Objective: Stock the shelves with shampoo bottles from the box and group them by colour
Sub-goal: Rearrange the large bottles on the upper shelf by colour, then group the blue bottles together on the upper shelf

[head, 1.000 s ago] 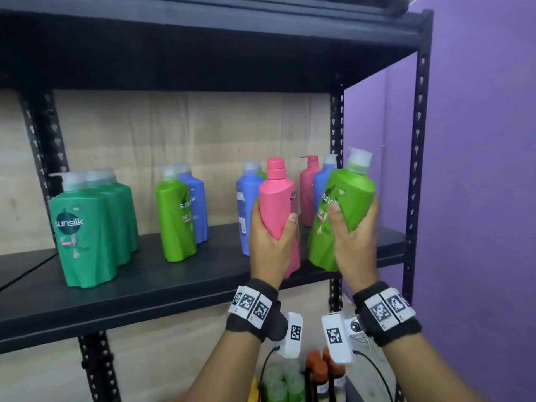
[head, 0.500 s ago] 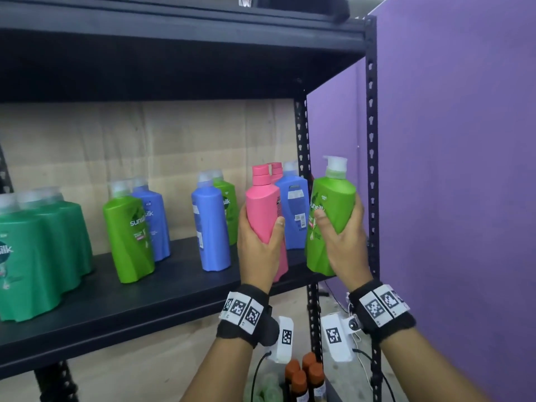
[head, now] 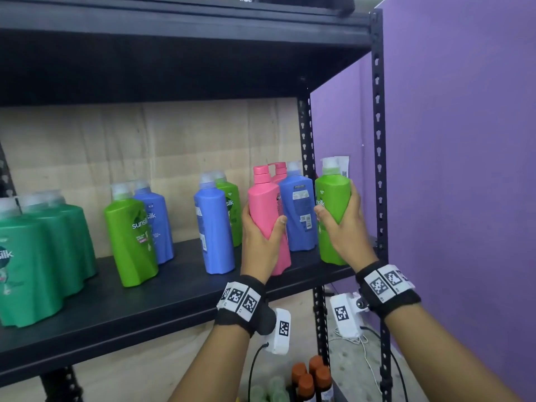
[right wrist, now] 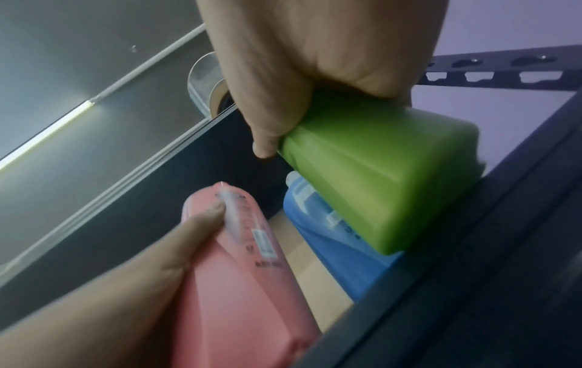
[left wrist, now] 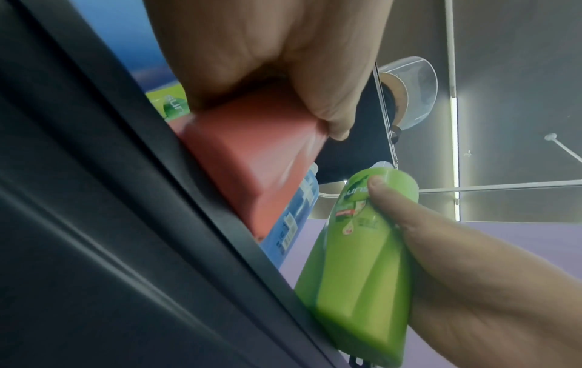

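Two hands gripping shampoo bottles at the shelf's right end.
Head view: left hand (head: pixel 259 242) is clasping the pink bottle (head: pixel 268 216), right hand (head: pixel 345 227) the light-green bottle (head: pixel 333 210), both upright over the shelf (head: pixel 145 303). Wrist views: thumbs are wrapping each bottle, bases at the shelf edge.

At my three o'clock I see a purple wall (head: pixel 464 169). Behind the rack runs a pale wooden panel (head: pixel 145 146). At six o'clock, low down, stand orange-capped bottles (head: pixel 311 375).
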### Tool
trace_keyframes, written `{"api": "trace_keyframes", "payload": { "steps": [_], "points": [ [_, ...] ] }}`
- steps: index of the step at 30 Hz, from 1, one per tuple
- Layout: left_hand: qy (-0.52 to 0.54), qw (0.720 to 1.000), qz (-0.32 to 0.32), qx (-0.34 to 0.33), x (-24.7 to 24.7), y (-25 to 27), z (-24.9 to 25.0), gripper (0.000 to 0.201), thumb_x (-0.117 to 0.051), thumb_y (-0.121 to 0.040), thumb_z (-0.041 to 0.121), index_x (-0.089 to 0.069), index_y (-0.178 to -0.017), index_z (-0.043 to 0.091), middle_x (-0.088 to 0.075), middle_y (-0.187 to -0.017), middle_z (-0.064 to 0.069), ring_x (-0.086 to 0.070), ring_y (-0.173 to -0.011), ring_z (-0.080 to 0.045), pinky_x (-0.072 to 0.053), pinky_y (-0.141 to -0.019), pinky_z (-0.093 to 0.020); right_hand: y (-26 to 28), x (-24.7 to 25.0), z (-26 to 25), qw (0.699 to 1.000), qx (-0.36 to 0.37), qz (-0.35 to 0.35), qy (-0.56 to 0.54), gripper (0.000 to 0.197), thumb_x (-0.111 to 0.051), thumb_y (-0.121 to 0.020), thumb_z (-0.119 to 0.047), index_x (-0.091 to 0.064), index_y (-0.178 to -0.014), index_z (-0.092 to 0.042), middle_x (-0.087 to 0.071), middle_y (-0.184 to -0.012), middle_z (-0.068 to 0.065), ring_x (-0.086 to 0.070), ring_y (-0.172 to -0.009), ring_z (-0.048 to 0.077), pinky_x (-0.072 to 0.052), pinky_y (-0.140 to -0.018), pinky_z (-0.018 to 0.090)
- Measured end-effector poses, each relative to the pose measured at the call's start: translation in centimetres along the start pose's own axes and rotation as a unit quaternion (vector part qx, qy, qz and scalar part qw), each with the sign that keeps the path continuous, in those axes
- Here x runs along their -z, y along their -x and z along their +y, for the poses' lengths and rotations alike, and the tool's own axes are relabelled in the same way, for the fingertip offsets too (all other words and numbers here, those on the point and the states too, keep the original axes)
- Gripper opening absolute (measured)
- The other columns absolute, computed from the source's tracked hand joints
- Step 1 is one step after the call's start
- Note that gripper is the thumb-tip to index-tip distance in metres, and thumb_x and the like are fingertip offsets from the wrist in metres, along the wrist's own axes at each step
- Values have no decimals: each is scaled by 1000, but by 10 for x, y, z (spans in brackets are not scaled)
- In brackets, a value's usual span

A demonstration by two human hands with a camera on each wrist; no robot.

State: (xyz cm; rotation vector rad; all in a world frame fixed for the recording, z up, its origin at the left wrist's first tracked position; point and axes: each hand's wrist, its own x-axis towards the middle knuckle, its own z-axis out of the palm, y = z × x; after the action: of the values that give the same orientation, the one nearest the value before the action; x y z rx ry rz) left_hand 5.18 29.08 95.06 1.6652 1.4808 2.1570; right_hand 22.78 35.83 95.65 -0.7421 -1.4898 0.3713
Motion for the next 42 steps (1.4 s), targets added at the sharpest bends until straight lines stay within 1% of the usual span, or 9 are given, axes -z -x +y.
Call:
{"api": "trace_keyframes", "payload": {
  "steps": [3,6,14,21,28,32,35,39,42],
  "points": [
    [-22,999,-18,13,1,-7,-3,81,-71,-94,35,-23,-156,12,-47,-145,-8,-53,-123,-19,-45,-103,-33,-6,-2,8,1000,4,5,31,91,-63,-99,-45,0,-163,-31,-28,-162,11,-41,-141,28,-34,-109,33],
    [-44,998,-33,35,0,-17,-6,83,-69,-95,36,-19,-157,12,-45,-147,-10,-53,-120,-21,-45,-99,-33,-11,-4,11,998,4,-4,59,83,-52,-103,-49,7,-161,-41,-25,-163,12,-40,-141,36,-37,-110,47],
    [-90,989,-69,91,-5,-40,-14,88,-66,-97,38,-10,-159,10,-41,-152,-17,-53,-128,-31,-43,-104,-37,-34,-8,21,988,-37,-46,141,81,-47,-104,-48,5,-163,-29,-31,-162,16,-31,-147,42,-25,-118,54],
    [-107,987,-69,95,-3,-42,-12,87,-68,-95,42,-16,-157,12,-47,-148,-16,-56,-126,-33,-47,-105,-45,-41,-8,21,983,-61,-72,156,85,-50,-102,-51,7,-163,-31,-34,-161,17,-35,-142,46,-32,-115,56],
    [-105,985,-89,102,7,-37,-4,75,-66,-97,34,-24,-158,21,-53,-146,-7,-58,-125,-29,-47,-105,-38,-37,-1,11,989,-66,-34,128,79,-62,-98,-34,-17,-162,-23,-38,-154,18,-46,-136,37,-40,-109,46],
    [-114,990,-27,74,20,-31,9,45,-59,-101,25,-49,-143,11,-62,-136,-6,-61,-123,-23,-46,-103,-32,-36,5,2,993,-42,16,111,47,-59,-99,-26,-48,-140,-8,-47,-135,16,-55,-122,35,-46,-105,45],
    [-87,995,25,33,33,-26,25,25,-59,-101,22,-64,-123,10,-67,-114,3,-65,-104,-12,-48,-93,-24,-39,12,-7,988,33,18,150,28,-58,-99,-22,-60,-121,-7,-52,-122,12,-53,-117,31,-46,-104,45],
    [-119,989,77,-40,52,-28,47,19,-58,-99,25,-71,-102,11,-71,-98,0,-64,-87,-14,-53,-89,-34,-46,12,-29,968,110,-29,223,19,-56,-98,-26,-66,-108,-12,-58,-112,7,-53,-112,27,-41,-91,33],
    [-146,981,112,-66,62,-35,58,16,-60,-97,23,-70,-103,13,-63,-109,-7,-60,-99,-24,-48,-97,-40,-53,3,-45,961,115,-72,242,31,-56,-99,-29,-64,-123,-11,-58,-127,9,-49,-124,29,-39,-102,36]
  ]
}}
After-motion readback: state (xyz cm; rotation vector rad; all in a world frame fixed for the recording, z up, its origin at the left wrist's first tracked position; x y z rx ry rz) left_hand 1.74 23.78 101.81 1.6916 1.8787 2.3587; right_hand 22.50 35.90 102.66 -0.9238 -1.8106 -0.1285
